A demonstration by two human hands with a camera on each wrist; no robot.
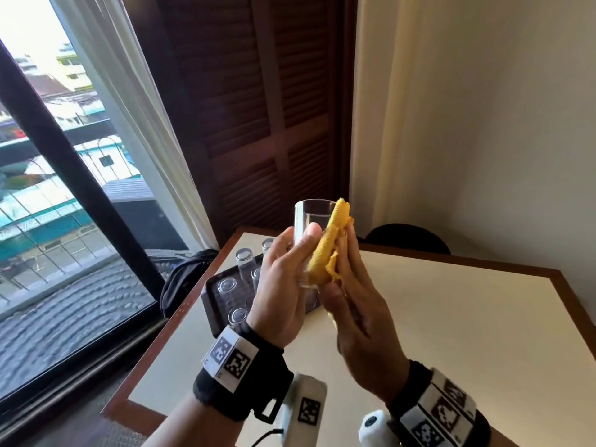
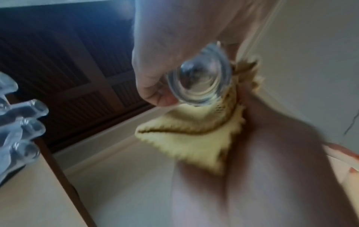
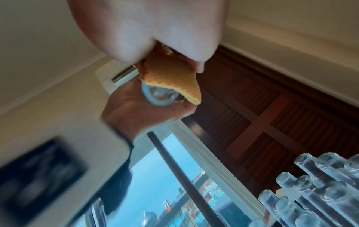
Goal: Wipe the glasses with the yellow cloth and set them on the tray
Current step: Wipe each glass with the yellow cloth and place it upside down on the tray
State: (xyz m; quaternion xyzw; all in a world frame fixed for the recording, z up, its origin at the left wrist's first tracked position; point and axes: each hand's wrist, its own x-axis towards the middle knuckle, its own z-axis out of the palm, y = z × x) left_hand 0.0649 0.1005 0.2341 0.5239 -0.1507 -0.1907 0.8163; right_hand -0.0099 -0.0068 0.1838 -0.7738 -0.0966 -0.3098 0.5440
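A clear glass [image 1: 310, 221] is held upright above the table, gripped low down by my left hand [image 1: 301, 250], whose thumb lies across its front. My right hand [image 1: 346, 269] holds the folded yellow cloth [image 1: 327, 253] and presses it against the glass's right side. The left wrist view shows the glass's thick base [image 2: 200, 79] with the cloth [image 2: 194, 138] wrapped beside and below it. In the right wrist view the cloth [image 3: 170, 79] covers part of the glass [image 3: 158, 96]. The dark tray [image 1: 211, 296] sits behind my left hand and carries several upturned glasses [image 1: 245, 258].
The cream table [image 1: 451, 333] has a brown wooden edge, and the tray sits at its far left corner. A black bag [image 1: 183, 275] lies beside the table by the window [image 1: 64, 188]. A dark chair back [image 1: 408, 237] rises behind the far edge.
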